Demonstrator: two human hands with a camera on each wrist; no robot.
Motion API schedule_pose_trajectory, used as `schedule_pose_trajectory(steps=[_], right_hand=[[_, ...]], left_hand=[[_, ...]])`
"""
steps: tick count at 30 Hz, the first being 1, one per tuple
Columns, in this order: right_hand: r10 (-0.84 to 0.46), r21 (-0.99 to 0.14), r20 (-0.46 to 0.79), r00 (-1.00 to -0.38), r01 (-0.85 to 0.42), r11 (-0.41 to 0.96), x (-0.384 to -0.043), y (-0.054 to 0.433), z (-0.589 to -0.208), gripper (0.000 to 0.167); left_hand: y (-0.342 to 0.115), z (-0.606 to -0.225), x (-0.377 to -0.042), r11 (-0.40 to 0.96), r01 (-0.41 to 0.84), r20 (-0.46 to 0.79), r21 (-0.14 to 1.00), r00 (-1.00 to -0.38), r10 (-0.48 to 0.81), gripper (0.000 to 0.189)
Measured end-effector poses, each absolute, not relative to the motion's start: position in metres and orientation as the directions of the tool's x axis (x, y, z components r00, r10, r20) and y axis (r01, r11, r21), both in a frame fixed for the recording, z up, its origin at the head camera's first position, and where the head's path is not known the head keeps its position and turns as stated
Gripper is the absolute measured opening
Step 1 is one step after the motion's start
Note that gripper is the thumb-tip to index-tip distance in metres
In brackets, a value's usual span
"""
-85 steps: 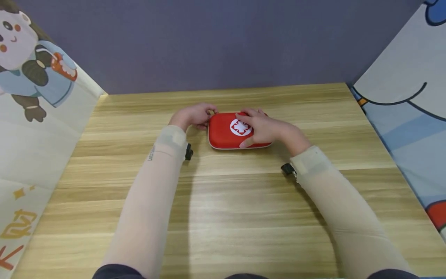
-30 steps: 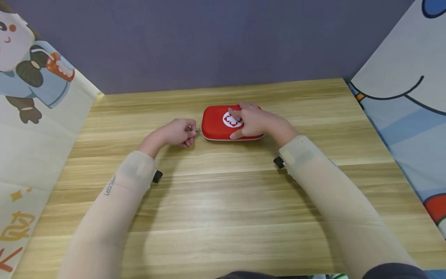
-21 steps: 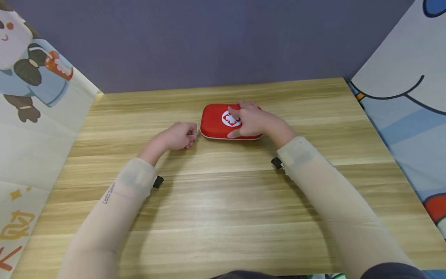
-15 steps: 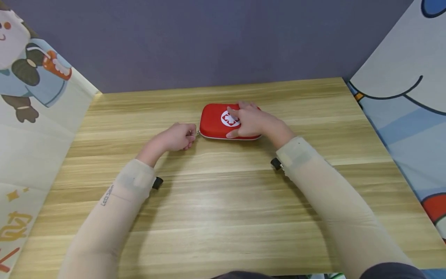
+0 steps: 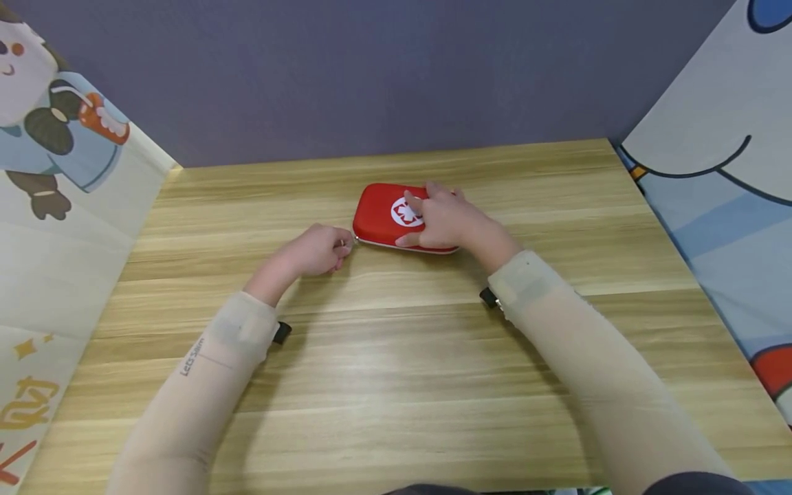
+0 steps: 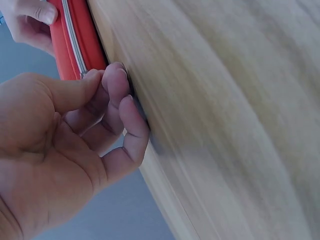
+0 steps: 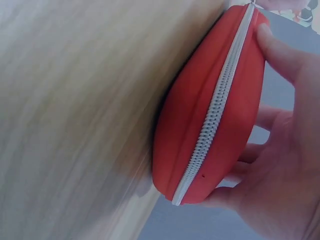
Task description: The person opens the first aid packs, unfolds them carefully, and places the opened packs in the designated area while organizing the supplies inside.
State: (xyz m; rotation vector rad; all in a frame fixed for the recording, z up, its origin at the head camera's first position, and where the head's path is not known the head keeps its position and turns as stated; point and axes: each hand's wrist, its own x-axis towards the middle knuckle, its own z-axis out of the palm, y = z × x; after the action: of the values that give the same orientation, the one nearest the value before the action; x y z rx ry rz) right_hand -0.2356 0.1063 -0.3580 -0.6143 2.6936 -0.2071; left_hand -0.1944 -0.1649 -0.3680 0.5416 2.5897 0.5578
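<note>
Left hand (image 5: pixel 315 251) pinches silver metal zipper (image 7: pixel 212 115) at left end; right hand (image 5: pixel 448 220) grips rounded red fabric case (image 5: pixel 374 213); I'd expect swivelling if that slackens.

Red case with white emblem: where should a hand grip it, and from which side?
Probably across the right half of the red case, from above and the right, spanning its long sides: its emblem faces up, and that is its narrower span. The right hand holds it so; the left hand pinches at its left end.
</note>
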Motion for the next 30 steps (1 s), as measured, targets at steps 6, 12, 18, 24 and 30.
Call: schedule_pose_trajectory(steps=[6,12,18,24,30], right_hand=[[-0.441,-0.195,-0.273,-0.855,-0.399,0.896,-0.231,0.103,-0.360,0.104],[-0.394,-0.120,-0.229,-0.890,-0.376,0.919,-0.221,0.095,-0.362,0.108],[-0.306,-0.045,-0.227,-0.925,-0.304,0.952,-0.211,0.084,-0.361,0.110],[-0.266,-0.002,-0.253,-0.930,-0.274,0.962,-0.201,0.082,-0.354,0.105],[-0.307,0.000,-0.279,-0.910,-0.320,0.948,-0.192,0.092,-0.345,0.098]], left_hand=[[-0.163,-0.370,-0.193,0.837,0.296,-0.296,0.459,-0.838,0.459,0.023],[-0.158,-0.374,-0.192,0.834,0.357,-0.240,0.421,-0.842,0.482,0.025],[-0.144,-0.376,-0.191,0.798,0.458,-0.186,0.392,-0.810,0.556,0.027],[-0.136,-0.375,-0.187,0.854,0.377,-0.193,0.360,-0.865,0.463,0.019],[-0.134,-0.376,-0.190,0.923,0.264,-0.179,0.281,-0.930,0.321,0.025]])
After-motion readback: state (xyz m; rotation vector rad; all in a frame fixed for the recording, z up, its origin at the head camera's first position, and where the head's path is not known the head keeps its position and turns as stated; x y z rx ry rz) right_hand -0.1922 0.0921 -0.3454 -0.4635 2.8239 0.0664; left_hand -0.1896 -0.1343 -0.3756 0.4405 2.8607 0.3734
